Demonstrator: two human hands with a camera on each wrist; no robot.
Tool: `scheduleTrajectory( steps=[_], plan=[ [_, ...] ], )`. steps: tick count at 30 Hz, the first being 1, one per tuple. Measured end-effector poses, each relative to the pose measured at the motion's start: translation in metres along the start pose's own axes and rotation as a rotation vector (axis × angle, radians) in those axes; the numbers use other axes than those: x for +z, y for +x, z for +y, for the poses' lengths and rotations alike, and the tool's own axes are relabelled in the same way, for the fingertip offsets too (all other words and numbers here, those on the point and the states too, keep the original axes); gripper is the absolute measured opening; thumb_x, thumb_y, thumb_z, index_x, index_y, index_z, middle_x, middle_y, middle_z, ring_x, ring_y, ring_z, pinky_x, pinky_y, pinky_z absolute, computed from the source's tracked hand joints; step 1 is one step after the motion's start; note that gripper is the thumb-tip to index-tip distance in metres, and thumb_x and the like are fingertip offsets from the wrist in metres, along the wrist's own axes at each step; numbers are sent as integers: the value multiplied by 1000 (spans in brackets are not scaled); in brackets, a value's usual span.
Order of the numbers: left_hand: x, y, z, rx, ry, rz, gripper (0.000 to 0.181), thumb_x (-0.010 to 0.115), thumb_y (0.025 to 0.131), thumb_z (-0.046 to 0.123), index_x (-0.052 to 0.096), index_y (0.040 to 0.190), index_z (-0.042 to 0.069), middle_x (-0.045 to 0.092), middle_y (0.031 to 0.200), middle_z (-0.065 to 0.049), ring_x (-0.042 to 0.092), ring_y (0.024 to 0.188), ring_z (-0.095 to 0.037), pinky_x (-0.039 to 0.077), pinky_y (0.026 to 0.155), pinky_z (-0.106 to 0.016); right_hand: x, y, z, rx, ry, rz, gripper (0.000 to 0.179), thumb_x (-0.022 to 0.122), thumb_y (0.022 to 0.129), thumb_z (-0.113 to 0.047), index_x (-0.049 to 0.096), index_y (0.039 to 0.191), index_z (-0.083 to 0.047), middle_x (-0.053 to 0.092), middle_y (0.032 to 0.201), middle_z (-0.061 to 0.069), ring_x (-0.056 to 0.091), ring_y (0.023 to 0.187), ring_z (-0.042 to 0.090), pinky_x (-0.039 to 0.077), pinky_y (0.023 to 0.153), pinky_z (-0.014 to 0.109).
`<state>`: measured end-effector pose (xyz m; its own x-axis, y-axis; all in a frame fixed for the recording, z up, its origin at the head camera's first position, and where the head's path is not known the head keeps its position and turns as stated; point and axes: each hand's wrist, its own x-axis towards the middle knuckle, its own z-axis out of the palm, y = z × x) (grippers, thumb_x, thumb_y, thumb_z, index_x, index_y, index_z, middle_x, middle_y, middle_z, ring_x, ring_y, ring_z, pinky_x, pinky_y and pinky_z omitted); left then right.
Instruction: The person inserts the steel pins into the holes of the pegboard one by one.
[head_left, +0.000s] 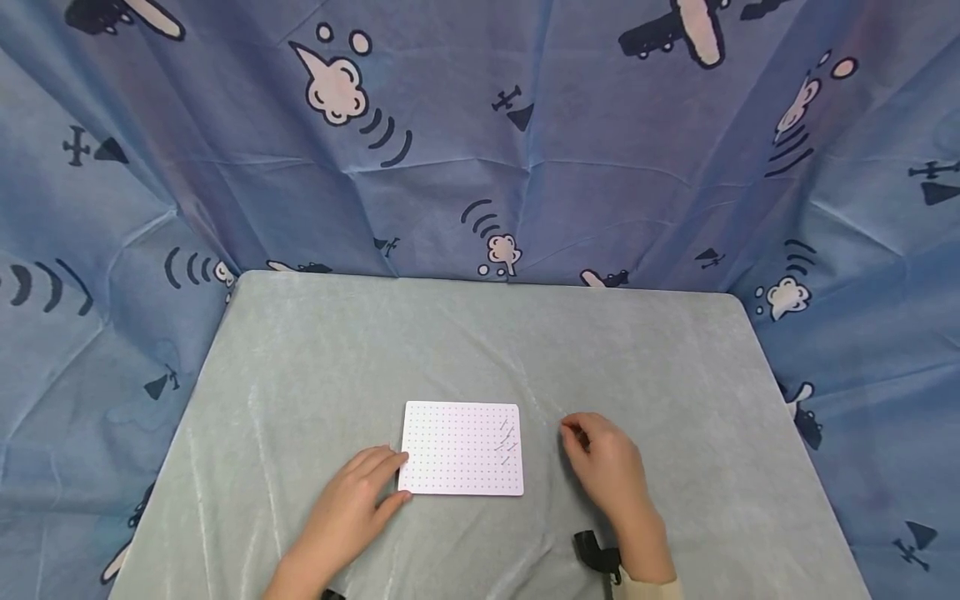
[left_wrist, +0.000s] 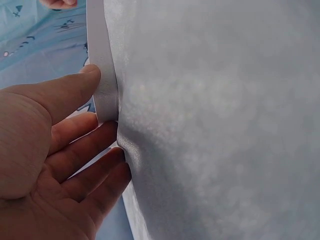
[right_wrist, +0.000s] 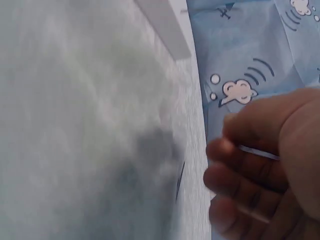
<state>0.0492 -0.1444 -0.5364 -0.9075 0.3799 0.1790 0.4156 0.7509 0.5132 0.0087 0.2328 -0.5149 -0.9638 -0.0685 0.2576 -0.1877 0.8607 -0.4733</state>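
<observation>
A thin white pegboard [head_left: 457, 450] with rows of small holes lies flat on the cloth. Several thin dark pins [head_left: 507, 442] stand along its right side. My left hand [head_left: 348, 508] holds its lower left corner, index finger at the left edge and thumb at the near edge. In the left wrist view the thumb lies against the side wall of the board [left_wrist: 104, 75]. Right of the board, my right hand [head_left: 609, 467] hovers over the cloth, fingers loosely bent; nothing shows between the fingertips. Below them, the right wrist view has a thin dark sliver [right_wrist: 180, 182] on the cloth.
A pale grey-green cloth [head_left: 337, 350] with soft creases covers the table. Blue printed curtains [head_left: 450, 125] hang behind it and at both sides. A black wrist device [head_left: 596, 554] sits beside the right forearm, above a beige sleeve [head_left: 647, 590].
</observation>
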Motion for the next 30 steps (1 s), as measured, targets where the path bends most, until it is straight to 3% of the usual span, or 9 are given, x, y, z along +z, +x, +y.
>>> scheduleTrajectory(
  steps=[11, 30],
  plan=[
    [-1, 2, -1, 23, 6, -2, 55, 98, 83, 23, 76, 130, 3, 75, 127, -7, 67, 125, -28, 57, 112, -45, -4, 0, 14, 168, -83, -111, 18, 77, 102, -9, 77, 116, 2, 72, 102, 14, 71, 87, 32, 63, 69, 52],
    [-1, 1, 0, -1, 4, -9, 55, 98, 84, 22, 76, 131, 3, 75, 130, -9, 67, 127, -29, 56, 113, -46, 2, 4, 14, 192, -119, -156, 8, 74, 102, -6, 76, 105, 2, 71, 95, 13, 70, 81, 32, 62, 67, 49]
  ],
)
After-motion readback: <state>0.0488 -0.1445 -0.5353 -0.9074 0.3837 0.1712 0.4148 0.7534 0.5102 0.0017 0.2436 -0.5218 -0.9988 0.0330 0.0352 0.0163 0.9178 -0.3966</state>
